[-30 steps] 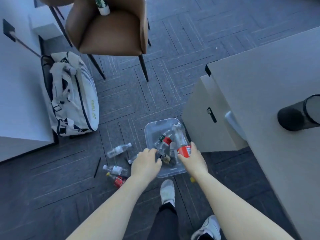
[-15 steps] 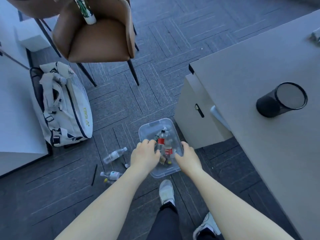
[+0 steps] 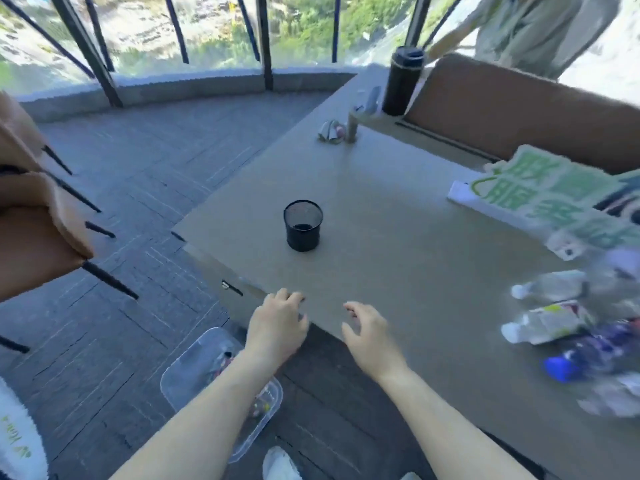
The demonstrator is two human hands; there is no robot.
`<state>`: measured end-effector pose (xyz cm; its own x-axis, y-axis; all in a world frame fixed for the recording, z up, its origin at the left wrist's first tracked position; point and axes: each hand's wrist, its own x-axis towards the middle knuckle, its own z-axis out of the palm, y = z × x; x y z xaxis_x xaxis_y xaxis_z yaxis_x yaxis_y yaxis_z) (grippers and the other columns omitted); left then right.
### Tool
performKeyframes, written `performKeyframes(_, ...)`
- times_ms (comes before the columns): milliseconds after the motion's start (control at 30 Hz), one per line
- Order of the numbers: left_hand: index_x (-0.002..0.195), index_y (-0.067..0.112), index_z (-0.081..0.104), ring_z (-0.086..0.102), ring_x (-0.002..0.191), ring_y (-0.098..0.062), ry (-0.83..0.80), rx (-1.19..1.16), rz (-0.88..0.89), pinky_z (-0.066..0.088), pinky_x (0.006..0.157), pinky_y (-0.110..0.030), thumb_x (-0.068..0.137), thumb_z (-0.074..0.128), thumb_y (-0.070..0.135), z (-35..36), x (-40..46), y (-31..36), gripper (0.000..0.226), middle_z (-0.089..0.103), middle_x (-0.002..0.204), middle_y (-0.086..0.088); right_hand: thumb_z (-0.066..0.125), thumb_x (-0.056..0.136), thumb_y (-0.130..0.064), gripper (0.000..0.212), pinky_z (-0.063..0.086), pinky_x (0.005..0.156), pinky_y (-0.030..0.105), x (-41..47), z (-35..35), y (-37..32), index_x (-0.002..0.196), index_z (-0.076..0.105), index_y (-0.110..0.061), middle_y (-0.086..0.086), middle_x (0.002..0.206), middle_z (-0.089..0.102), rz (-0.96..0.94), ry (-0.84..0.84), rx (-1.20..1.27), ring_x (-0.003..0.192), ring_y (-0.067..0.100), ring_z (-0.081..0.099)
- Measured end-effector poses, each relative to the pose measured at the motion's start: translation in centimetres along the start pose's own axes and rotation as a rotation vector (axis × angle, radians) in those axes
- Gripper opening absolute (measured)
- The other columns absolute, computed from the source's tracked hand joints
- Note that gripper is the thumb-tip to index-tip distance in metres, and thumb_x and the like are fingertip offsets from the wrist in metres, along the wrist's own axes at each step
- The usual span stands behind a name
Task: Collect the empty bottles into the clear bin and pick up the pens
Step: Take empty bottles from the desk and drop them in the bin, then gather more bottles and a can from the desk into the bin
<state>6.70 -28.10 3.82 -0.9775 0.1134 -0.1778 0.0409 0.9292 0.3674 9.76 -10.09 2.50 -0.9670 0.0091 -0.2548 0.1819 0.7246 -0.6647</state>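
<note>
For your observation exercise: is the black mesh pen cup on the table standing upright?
Yes, the black mesh pen cup stands upright on the table with its open mouth facing up.

Your tan rectangular surface [image 3: 398, 209] fills the centre and right of the frame. On it you have a black mesh cup [image 3: 303, 225] at centre, a tall black flask [image 3: 403, 81] at upper right, and crushed plastic bottles [image 3: 568, 320] at right. On the grey carpet floor [image 3: 138, 188], lower centre, sits the clear plastic bin [image 3: 194, 368].
</note>
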Motion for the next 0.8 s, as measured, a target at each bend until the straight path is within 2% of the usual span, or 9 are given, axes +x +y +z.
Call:
performKeyframes(167, 0.13, 0.02, 0.053, 0.048, 0.114, -0.026, -0.035, 0.016, 0.189, 0.045, 0.086, -0.035, 0.093, 0.045, 0.028, 3.2, 0.9, 13.5, 0.039, 0.052, 0.129, -0.002, 0.055, 0.093, -0.019, 0.046, 0.04, 0.098, 0.034, -4.0, -11.2, 11.1, 0.138, 0.05, -0.019, 0.0, 0.133, 0.054, 0.129, 0.22, -0.151, 0.125, 0.022, 0.048)
performKeyframes(267, 0.13, 0.02, 0.054, 0.048, 0.116, -0.025, -0.054, -0.01, 0.263, 0.047, 0.086, -0.035, 0.094, 0.045, 0.028, 5.7, 0.4, 20.7, 0.038, 0.053, 0.129, -0.002, 0.059, 0.089, -0.02, 0.054, 0.039, 0.098, 0.037, -6.7, -17.0, 17.2, 0.142, 0.047, -0.018, 0.007, 0.135, 0.052, 0.241, 0.327, -0.28, 0.122, 0.03, 0.047)
performKeyframes(400, 0.129, 0.02, 0.055, 0.048, 0.118, -0.026, -0.077, -0.008, 0.31, 0.046, 0.086, -0.034, 0.093, 0.045, 0.027, 8.8, -0.6, 28.4, 0.038, 0.053, 0.13, -0.003, 0.061, 0.087, -0.022, 0.058, 0.042, 0.092, 0.042, -8.6, -21.8, 24.2, 0.141, 0.044, -0.014, 0.015, 0.133, 0.049, 0.41, 0.448, -0.21, 0.119, 0.036, 0.048)
performKeyframes(500, 0.129, 0.021, 0.055, 0.047, 0.117, -0.023, -0.098, -0.005, 0.308, 0.043, 0.082, -0.032, 0.093, 0.045, 0.027, 10.6, -1.5, 32.1, 0.038, 0.053, 0.129, 0.0, 0.063, 0.087, -0.027, 0.069, 0.038, 0.099, 0.043, -8.4, -24.0, 27.6, 0.147, 0.033, -0.012, 0.018, 0.139, 0.042, 0.507, 0.538, -0.105, 0.125, 0.038, 0.043)
performKeyframes(600, 0.128, 0.023, 0.055, 0.048, 0.115, -0.022, -0.112, 0.001, 0.301, 0.044, 0.079, -0.032, 0.092, 0.045, 0.026, 11.7, -2.0, 34.1, 0.037, 0.054, 0.125, 0.001, 0.062, 0.087, -0.034, 0.078, 0.041, 0.099, 0.045, -6.9, -25.8, 29.7, 0.151, 0.024, -0.013, 0.02, 0.144, 0.036, 0.61, 0.595, -0.023, 0.127, 0.041, 0.043)
performKeyframes(800, 0.124, 0.022, 0.056, 0.049, 0.112, -0.022, -0.124, 0.03, 0.304, 0.045, 0.078, -0.033, 0.091, 0.046, 0.026, 12.4, -0.8, 35.8, 0.035, 0.055, 0.121, 0.001, 0.059, 0.088, -0.051, 0.092, 0.044, 0.096, 0.048, -3.0, -27.0, 32.0, 0.155, 0.005, -0.018, 0.026, 0.153, 0.019, 0.796, 0.491, 0.017, 0.123, 0.048, 0.047)
